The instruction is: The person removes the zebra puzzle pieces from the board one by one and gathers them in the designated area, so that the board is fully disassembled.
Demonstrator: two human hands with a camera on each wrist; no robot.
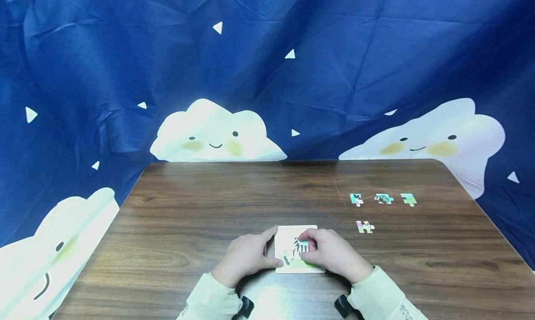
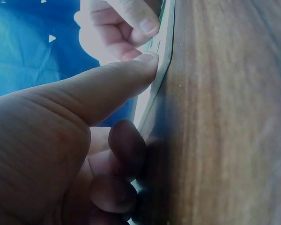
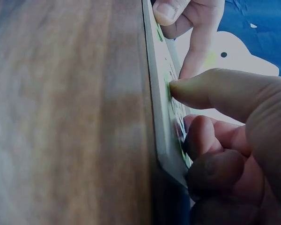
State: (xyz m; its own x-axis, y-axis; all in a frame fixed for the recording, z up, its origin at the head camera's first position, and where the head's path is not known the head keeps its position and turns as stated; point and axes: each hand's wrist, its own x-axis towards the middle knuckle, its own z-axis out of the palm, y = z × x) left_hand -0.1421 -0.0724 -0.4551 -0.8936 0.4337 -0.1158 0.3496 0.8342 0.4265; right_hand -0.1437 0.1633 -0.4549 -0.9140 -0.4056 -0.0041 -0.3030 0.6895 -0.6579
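A small square puzzle board (image 1: 295, 268) with a white border and a zebra picture lies flat on the table. My left hand (image 1: 246, 255) spans its left edge, the index finger near the far corner and the thumb (image 2: 126, 75) resting on the near corner. Over the board's right half is my right hand (image 1: 334, 255), its thumb (image 3: 196, 91) and curled fingers set on the picture around a puzzle piece (image 1: 304, 248). The fingers hide most of this piece and part of the picture.
Several loose puzzle pieces lie to the right: a teal one (image 1: 356, 199), a teal and dark one (image 1: 383, 198), a green one (image 1: 408, 199) and a pinkish one (image 1: 365, 226). The brown wooden table (image 1: 200, 194) ends at a blue cloth (image 1: 317, 92) with white clouds.
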